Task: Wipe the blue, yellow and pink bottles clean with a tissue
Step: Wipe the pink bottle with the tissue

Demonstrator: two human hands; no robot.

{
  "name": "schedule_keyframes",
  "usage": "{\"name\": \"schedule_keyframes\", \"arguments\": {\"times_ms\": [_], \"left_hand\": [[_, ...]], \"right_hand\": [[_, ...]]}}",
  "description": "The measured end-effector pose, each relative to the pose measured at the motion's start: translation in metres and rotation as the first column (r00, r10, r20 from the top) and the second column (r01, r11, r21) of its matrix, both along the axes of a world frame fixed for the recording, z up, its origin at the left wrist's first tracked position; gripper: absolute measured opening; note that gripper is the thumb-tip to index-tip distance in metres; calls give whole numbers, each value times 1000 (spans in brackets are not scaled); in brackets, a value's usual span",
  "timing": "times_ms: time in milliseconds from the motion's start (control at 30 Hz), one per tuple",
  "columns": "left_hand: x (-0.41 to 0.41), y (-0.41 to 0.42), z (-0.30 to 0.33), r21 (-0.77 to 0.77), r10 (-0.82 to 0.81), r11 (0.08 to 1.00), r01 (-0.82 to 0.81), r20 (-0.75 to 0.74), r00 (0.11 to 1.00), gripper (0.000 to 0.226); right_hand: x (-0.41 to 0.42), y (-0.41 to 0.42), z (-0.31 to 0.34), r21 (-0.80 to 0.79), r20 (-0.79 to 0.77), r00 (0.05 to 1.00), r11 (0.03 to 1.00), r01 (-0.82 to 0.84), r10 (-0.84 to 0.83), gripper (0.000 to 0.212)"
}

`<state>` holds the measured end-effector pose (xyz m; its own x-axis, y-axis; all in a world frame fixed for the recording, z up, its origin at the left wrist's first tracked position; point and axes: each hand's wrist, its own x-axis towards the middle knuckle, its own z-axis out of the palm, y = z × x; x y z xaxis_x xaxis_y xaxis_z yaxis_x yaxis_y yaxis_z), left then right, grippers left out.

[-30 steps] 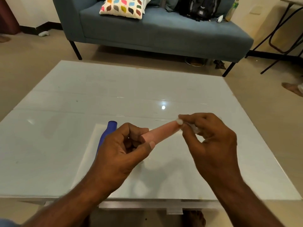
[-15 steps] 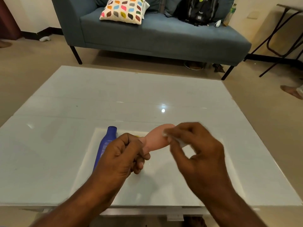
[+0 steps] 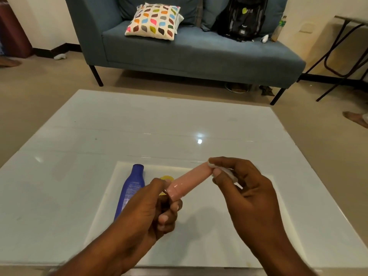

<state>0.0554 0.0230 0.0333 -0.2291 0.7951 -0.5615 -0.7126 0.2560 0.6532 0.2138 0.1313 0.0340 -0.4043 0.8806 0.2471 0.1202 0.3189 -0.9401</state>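
My left hand grips the near end of the pink bottle, which points up and to the right above the table. My right hand pinches a small white tissue against the bottle's far end. The blue bottle lies flat on the white glass table, just left of my left hand. A sliver of the yellow bottle shows behind my left thumb; the rest of it is hidden.
A blue-grey sofa stands beyond the table, with a patterned cushion and a black backpack on it. Black folding-table legs stand at the far right. A foot rests on the floor at right.
My right hand slid the tissue down the pink bottle toward my left hand, then back out to its far end. The bottle stayed in my left hand; the camera tilted slightly.
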Motion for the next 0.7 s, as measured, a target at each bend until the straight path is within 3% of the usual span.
{"name": "schedule_keyframes", "arguments": {"times_ms": [133,200,300,433,533,700], "left_hand": [[-2,-3,-4,-24,-74,997,76,50,996,45],[-2,-5,-6,-9,-75,997,75,-2,997,50],[3,-4,-11,-7,-56,998,59,-417,907,56],[9,-4,-25,-96,4,992,-83,-626,780,55],[10,-5,-31,-142,-19,986,-85,-608,794,62],[7,-21,-25,-128,-113,990,67,-395,912,54]], "right_hand": [[-1,5,5,-171,-74,993,980,-100,88,25],[-2,3,6,-196,-79,991,974,-118,104,25],[-1,3,1,-198,-30,998,978,-64,60,23],[3,2,1,-145,51,999,989,-7,15,23],[3,-6,1,-32,111,993,999,-33,36,27],[-4,-30,-18,188,282,948,961,-202,144,57]]}}
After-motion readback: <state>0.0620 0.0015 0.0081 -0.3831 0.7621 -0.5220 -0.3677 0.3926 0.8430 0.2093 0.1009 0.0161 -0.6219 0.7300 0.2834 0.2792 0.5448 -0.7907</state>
